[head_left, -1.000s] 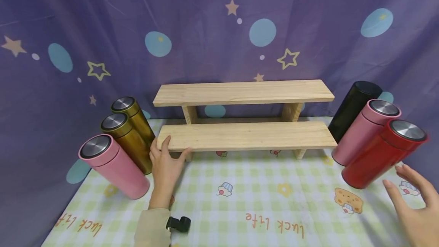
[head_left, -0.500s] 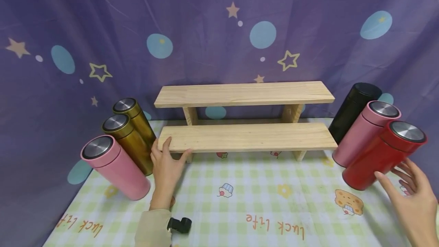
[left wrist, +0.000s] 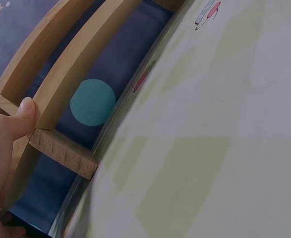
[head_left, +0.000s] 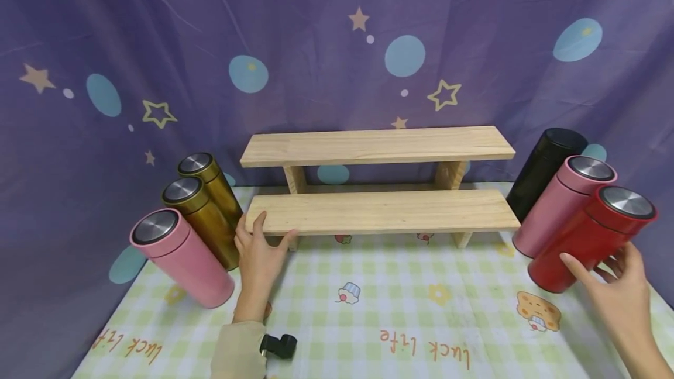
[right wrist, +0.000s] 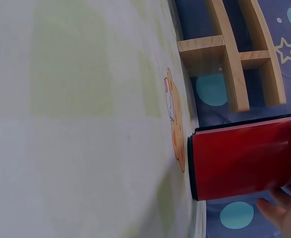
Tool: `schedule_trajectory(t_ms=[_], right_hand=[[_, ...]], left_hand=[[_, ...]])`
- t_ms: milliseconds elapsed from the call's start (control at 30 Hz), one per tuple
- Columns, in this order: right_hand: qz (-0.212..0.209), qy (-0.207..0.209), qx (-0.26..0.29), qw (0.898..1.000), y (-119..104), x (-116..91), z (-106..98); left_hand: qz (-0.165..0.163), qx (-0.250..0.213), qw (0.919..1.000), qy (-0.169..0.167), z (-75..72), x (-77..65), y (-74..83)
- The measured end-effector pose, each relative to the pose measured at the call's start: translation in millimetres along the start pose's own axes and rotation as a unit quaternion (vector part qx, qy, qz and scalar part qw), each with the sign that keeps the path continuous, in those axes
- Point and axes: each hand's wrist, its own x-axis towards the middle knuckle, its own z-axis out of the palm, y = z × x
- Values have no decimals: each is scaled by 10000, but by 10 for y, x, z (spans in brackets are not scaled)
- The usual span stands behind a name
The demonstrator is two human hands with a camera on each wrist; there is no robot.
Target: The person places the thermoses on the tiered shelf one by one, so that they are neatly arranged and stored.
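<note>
At the right, the red thermos flask (head_left: 590, 238) stands on the cloth. My right hand (head_left: 616, 291) is around its lower side, thumb across the front and fingers partly hidden behind; the right wrist view shows the red flask's wall (right wrist: 244, 158) between thumb and fingers. My left hand (head_left: 260, 256) holds the left end of the lower board of a two-tier wooden shelf (head_left: 379, 211). Its fingertips lie over the board, and the thumb (left wrist: 26, 109) presses the front edge in the left wrist view.
Behind the red flask stand a pink flask (head_left: 563, 203) and a black flask (head_left: 542, 168). Left of the shelf are another pink flask (head_left: 189, 262) and two gold flasks, the nearer gold flask (head_left: 210, 227) beside my left hand. A patterned curtain (head_left: 337, 45) hangs behind.
My right hand has moved left from beside the red flask, and its thumb now lies across the flask's front. My left hand stays on the shelf board. The view has shifted slightly.
</note>
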Motion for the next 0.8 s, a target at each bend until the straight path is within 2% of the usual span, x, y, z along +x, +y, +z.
schedule_trajectory(t_ms=[233,667,800], right_hand=[[327,-71,-142,9993,29,27,67],[460,17,-222,9987,-10,25,64],[354,77,-259,9990,-30,1,79]], left_hand=[[17,-24,10000,15,-6,-8,5],[67,-26,9999,97,0,-17,7],[38,49,9999,131,-9,-21,19]])
